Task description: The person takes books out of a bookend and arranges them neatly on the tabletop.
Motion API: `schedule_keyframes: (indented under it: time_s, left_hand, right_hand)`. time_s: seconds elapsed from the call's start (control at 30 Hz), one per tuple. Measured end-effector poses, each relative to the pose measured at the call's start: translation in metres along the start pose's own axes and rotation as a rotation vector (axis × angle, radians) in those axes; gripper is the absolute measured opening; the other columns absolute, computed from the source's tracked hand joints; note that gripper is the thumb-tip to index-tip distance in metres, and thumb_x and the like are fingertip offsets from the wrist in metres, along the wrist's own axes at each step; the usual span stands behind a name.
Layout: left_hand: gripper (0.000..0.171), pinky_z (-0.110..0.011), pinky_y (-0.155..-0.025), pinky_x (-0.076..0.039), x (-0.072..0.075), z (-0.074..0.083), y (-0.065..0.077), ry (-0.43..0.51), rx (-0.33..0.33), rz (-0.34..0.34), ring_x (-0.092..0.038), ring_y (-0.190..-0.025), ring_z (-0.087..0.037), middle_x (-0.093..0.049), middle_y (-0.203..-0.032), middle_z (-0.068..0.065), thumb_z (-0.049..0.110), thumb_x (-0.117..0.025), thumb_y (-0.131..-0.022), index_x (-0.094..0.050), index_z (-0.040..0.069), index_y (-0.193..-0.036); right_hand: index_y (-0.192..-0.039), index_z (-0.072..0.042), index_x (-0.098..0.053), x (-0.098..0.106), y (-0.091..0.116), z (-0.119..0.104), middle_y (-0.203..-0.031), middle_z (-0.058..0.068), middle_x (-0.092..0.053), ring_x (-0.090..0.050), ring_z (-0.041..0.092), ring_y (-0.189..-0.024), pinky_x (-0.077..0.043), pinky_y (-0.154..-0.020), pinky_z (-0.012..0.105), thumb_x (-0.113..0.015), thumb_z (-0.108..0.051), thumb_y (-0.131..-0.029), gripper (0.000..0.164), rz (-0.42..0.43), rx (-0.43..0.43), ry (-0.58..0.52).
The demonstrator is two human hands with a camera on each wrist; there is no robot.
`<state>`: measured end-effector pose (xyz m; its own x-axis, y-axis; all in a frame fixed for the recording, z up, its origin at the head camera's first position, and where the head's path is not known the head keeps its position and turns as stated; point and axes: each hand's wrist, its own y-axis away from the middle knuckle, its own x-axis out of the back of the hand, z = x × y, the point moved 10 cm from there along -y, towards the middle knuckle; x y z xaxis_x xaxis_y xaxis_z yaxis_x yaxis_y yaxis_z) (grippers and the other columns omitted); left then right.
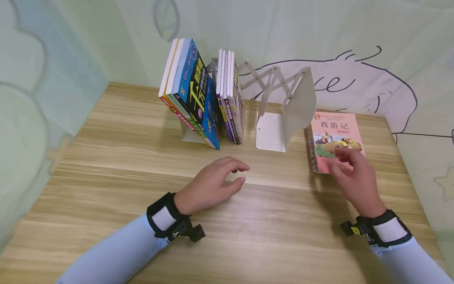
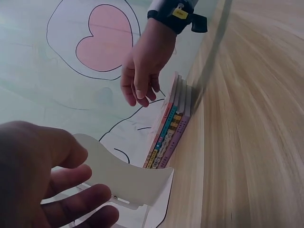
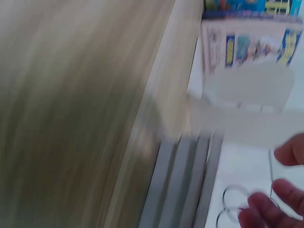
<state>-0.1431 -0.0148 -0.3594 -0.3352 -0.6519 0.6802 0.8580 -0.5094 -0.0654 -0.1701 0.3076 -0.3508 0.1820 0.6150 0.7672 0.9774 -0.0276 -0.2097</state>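
My right hand (image 1: 356, 181) hovers over the near edge of a short stack of books with a pink cover (image 1: 338, 136) on top. Its fingers are loosely bent and hold nothing; in the left wrist view a gap shows between this hand (image 2: 148, 66) and the stacked books (image 2: 171, 126). My left hand (image 1: 213, 183) is above the table in front of the bookend rack, thumb and fingers apart, nothing between them. The white expandable rack (image 1: 299, 104) stands at the back. Several tall books (image 1: 193, 94) lean in its left part, with thinner books (image 1: 230, 98) beside them.
The wooden table (image 1: 248, 228) runs back to a pale printed curtain (image 1: 220, 23) with line drawings. The rack's right end plate stands just left of the pink-covered stack. Each wrist wears a black strap with a small camera.
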Motion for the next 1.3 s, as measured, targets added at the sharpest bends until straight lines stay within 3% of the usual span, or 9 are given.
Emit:
schedule_keyframes:
  time_s: [0.1, 0.23, 0.43, 0.67, 0.87, 1.1, 1.3]
  left_hand:
    - [0.031, -0.034, -0.098, -0.051, 0.001, 0.001, 0.001, -0.006, -0.012, 0.01, -0.059, -0.115, -0.015, -0.064, -0.125, 0.005, 0.026, -0.065, -0.098, -0.064, 0.017, -0.127]
    - [0.029, -0.036, -0.104, -0.048, 0.004, 0.002, 0.002, -0.023, -0.027, 0.035, -0.057, -0.121, -0.013, -0.064, -0.126, 0.004, 0.027, -0.065, -0.098, -0.065, 0.017, -0.126]
    - [0.03, -0.037, -0.106, -0.047, 0.008, 0.005, 0.002, -0.019, -0.042, 0.055, -0.057, -0.122, -0.013, -0.064, -0.126, 0.004, 0.025, -0.066, -0.097, -0.066, 0.015, -0.125]
    - [0.03, -0.035, -0.104, -0.048, 0.01, 0.006, 0.002, -0.033, -0.065, 0.084, -0.057, -0.121, -0.012, -0.064, -0.125, 0.004, 0.027, -0.065, -0.097, -0.065, 0.016, -0.125]
    - [0.03, -0.034, -0.103, -0.048, 0.011, 0.008, 0.002, -0.024, -0.084, 0.104, -0.057, -0.12, -0.01, -0.065, -0.125, 0.005, 0.026, -0.066, -0.096, -0.066, 0.016, -0.125]
    - [0.029, -0.034, -0.104, -0.048, 0.015, 0.009, 0.003, -0.028, -0.076, 0.114, -0.057, -0.121, -0.009, -0.064, -0.125, 0.005, 0.026, -0.064, -0.098, -0.066, 0.016, -0.125]
    - [0.03, -0.037, -0.105, -0.047, 0.033, 0.026, -0.003, -0.174, -0.182, 0.206, -0.055, -0.121, -0.017, -0.064, -0.125, 0.0, 0.026, -0.059, -0.099, -0.065, 0.013, -0.125]
  right_hand:
    - [-0.127, -0.001, -0.058, -0.015, 0.007, -0.02, -0.118, 0.015, -0.063, -0.057, 0.017, -0.1, -0.044, -0.08, 0.012, -0.067, -0.022, -0.097, 0.038, -0.102, 0.052, -0.053]
    - [-0.124, -0.004, -0.06, -0.029, 0.018, -0.042, -0.114, 0.01, -0.064, -0.057, 0.005, -0.096, -0.048, -0.079, 0.013, -0.068, -0.018, -0.096, 0.032, -0.205, 0.108, -0.098]
    - [-0.121, -0.008, -0.062, -0.041, 0.031, -0.08, -0.111, 0.006, -0.067, -0.06, 0.013, -0.098, -0.048, -0.086, 0.014, -0.072, -0.009, -0.092, 0.031, -0.257, 0.26, -0.137]
    - [-0.12, -0.014, -0.062, -0.049, 0.044, -0.112, -0.114, -0.005, -0.065, -0.06, 0.011, -0.102, -0.048, -0.087, 0.019, -0.077, -0.004, -0.086, 0.038, -0.293, 0.405, -0.126]
    - [-0.12, -0.015, -0.061, -0.054, 0.051, -0.13, -0.117, -0.006, -0.065, -0.062, 0.011, -0.106, -0.052, -0.088, 0.024, -0.08, -0.01, -0.085, 0.041, -0.331, 0.464, -0.14]
    - [-0.121, -0.017, -0.061, -0.059, 0.053, -0.134, -0.117, -0.008, -0.065, -0.06, 0.007, -0.106, -0.052, -0.088, 0.025, -0.079, -0.01, -0.085, 0.041, -0.35, 0.476, -0.163]
    - [-0.121, -0.017, -0.061, -0.061, 0.053, -0.13, -0.116, -0.008, -0.065, -0.06, 0.006, -0.105, -0.053, -0.087, 0.027, -0.078, -0.01, -0.086, 0.039, -0.357, 0.461, -0.159]
